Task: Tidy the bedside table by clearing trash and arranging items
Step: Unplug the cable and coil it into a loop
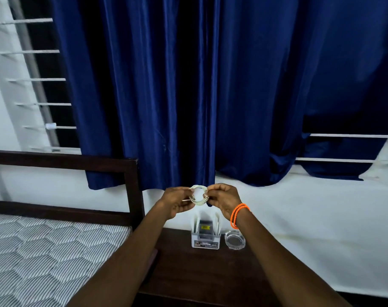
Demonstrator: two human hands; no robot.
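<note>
1. I am holding a thin white cable wound into a small round coil (198, 195) in the air, above the dark brown wooden bedside table (201, 275) and in front of the deep blue satin curtain (188, 96).
2. My left hand (175, 201) is pinching the left side of the coil, and my right hand (224, 199), the one with the orange cord bracelet (238, 214) at the wrist, is pinching the right side.
3. I think I am finishing the winding step, so the loose cable becomes one neat bundle.
4. The coil is standing nearly upright with its open ring facing me; being round, it has no clear long axis. One short end is sticking out to the left, near my left fingers.
5. The next move, I believe, is asking me to tuck this end in and then lay the coil flat on the table, perhaps near the small clear plastic organiser box (205, 234) or the round glass ashtray (235, 239), without letting the loops spring open.
</note>
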